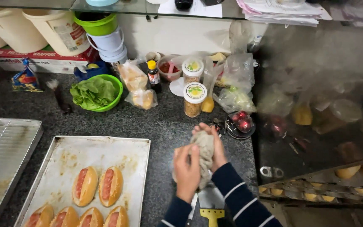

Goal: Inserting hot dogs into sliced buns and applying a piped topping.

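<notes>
Both my hands are wrapped around a crumpled grey cloth point(205, 147) held above the dark speckled counter point(164, 122). My left hand point(186, 170) grips its lower part. My right hand point(216, 145) closes over its top and right side. Both sleeves are dark blue with thin white stripes. To the left lies a metal baking tray point(106, 147) with several buns point(97, 186) filled with sausage at its near end. Below my hands, a scraper with a yellow handle point(211, 212) lies on the counter.
A green bowl of lettuce point(96, 92), bagged buns point(137, 86), a small sauce bottle point(153, 75), two lidded jars point(194, 98) and plastic bags point(236, 84) crowd the counter's back. A wire rack point(1, 151) sits far left. A glass display case point(320, 126) stands on the right.
</notes>
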